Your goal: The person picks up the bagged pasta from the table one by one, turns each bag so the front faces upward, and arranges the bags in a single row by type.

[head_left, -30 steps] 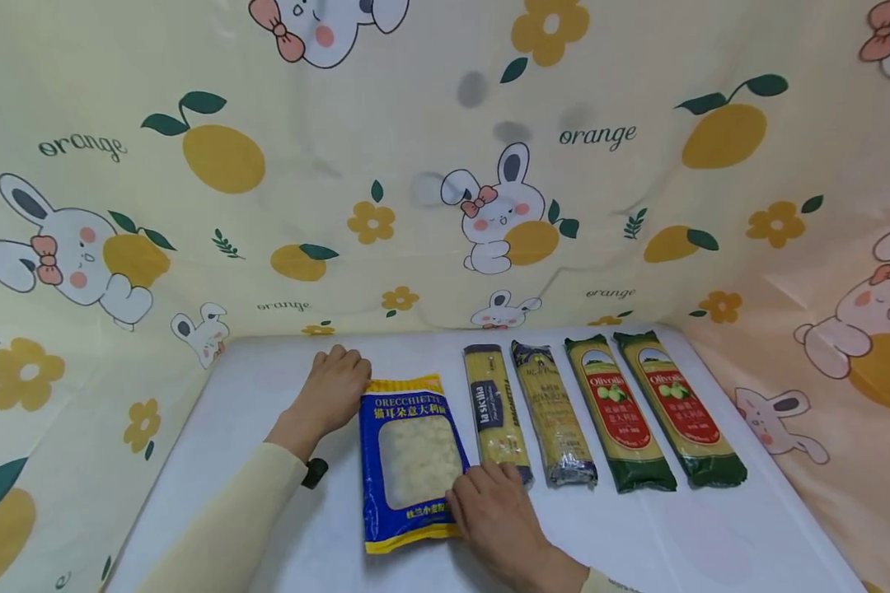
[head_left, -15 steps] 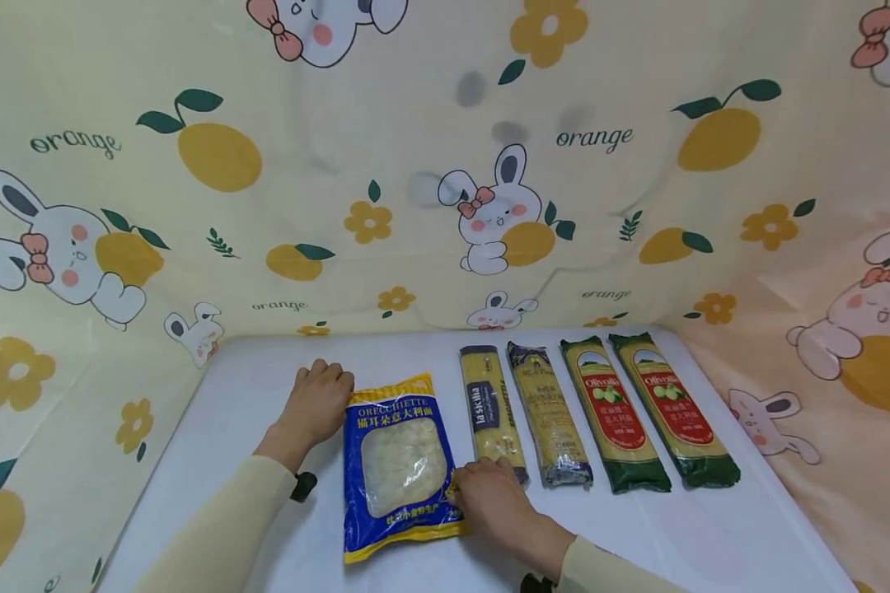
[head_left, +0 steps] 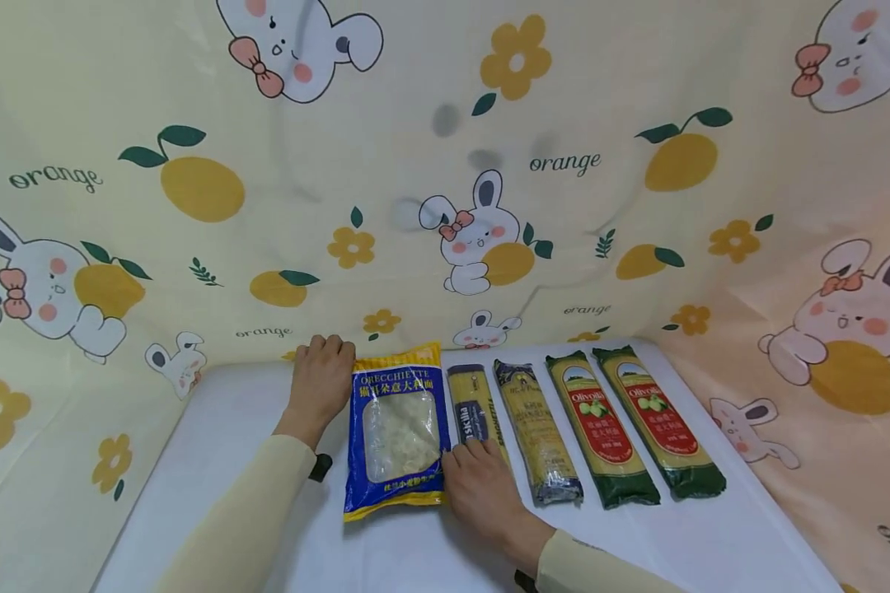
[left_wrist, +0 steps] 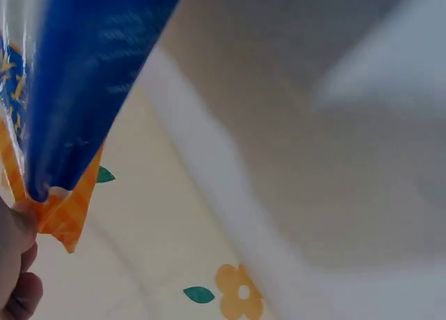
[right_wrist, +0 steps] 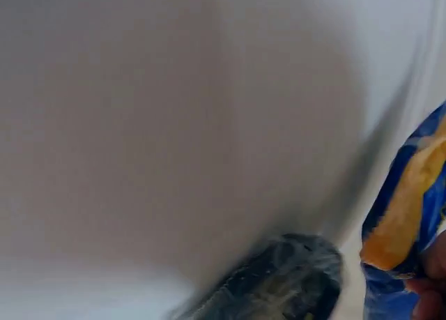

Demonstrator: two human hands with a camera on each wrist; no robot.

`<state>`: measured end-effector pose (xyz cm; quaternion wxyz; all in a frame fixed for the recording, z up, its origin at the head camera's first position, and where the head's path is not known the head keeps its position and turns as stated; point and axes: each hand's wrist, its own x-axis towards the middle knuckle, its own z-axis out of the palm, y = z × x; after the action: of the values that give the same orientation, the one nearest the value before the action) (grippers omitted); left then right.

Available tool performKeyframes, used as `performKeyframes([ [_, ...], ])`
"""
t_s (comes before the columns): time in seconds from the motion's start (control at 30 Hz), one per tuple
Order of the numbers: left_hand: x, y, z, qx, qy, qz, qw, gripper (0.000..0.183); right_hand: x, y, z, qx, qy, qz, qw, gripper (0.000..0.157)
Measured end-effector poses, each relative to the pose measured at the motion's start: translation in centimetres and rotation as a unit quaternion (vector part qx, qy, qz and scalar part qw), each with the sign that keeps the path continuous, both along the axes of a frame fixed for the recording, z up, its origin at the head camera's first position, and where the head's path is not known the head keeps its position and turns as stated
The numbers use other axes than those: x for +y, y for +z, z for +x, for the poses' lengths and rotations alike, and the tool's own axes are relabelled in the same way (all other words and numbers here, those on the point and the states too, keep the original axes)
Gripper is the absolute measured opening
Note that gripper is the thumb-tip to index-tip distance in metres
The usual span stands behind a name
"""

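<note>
A blue and yellow bag of orecchiette pasta (head_left: 399, 428), with a clear window on its front, is tilted up between my two hands. My left hand (head_left: 322, 385) pinches its top left corner; the left wrist view shows thumb and fingers (left_wrist: 15, 254) on the orange striped seal. At the lower right edge, my right hand (head_left: 487, 497) grips the bag's side, and in the right wrist view its fingers (right_wrist: 431, 285) close on the blue and orange plastic. Just right of the bag lies a spaghetti pack (head_left: 469, 403), partly covered by the right hand.
Right of the spaghetti lie a gold pasta pack (head_left: 537, 432) and two Olivoila packs with red labels and green ends, one (head_left: 601, 428) beside the other (head_left: 660, 424). All rest on a white table (head_left: 222, 461), with a rabbit-and-orange patterned cloth (head_left: 415, 123) behind and at the sides.
Both hands first slid the orecchiette bag slightly left and toward me, then raised it off the table, tilting its front up. The right hand now overlaps the spaghetti pack. The head view has shifted slightly.
</note>
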<state>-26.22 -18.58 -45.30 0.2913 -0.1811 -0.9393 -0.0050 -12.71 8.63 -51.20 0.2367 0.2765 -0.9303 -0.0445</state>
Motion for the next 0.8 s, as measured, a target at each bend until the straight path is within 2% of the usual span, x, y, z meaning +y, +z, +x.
performKeyframes([
  [0.07,0.2,-0.1,-0.3,-0.011,0.009,-0.005,0.9999,0.005,-0.3,-0.4,-0.4,0.0,-0.005,0.017,1.0,0.015],
  [0.2,0.5,-0.7,-0.5,-0.05,0.026,-0.026,0.9981,0.006,-0.9,-1.0,-0.5,-0.031,-0.018,0.045,0.998,0.014],
  [0.37,0.1,-1.2,-0.5,-0.055,0.049,-0.028,0.9969,0.011,-1.4,-1.3,-0.5,-0.039,-0.019,0.056,0.997,0.016],
  [0.43,0.0,-1.2,-0.7,-0.07,0.061,-0.02,0.9955,0.011,-1.6,-1.4,-0.7,-0.033,-0.019,0.06,0.997,0.015],
  [0.5,0.0,-1.1,-0.7,-0.112,0.073,-0.016,0.9909,0.014,-1.6,-1.4,-0.8,-0.032,-0.029,0.06,0.997,0.019],
  [0.57,0.2,-0.9,-0.6,-0.172,0.083,-0.018,0.9814,0.02,-1.4,-1.3,-0.8,-0.035,-0.043,0.059,0.997,0.027],
  [0.63,0.6,-0.9,-0.2,-0.225,0.085,-0.025,0.9702,0.028,-1.1,-1.2,-0.6,-0.048,-0.055,0.055,0.996,0.036],
  [0.7,1.2,-0.9,0.9,-0.261,0.076,-0.034,0.9618,0.04,-0.7,-1.0,-0.3,-0.059,-0.06,0.043,0.996,0.045],
  [0.8,2.3,-0.9,3.5,-0.289,0.029,-0.026,0.9567,0.056,-0.4,-0.8,0.1,-0.089,-0.059,0.041,0.993,0.057],
])
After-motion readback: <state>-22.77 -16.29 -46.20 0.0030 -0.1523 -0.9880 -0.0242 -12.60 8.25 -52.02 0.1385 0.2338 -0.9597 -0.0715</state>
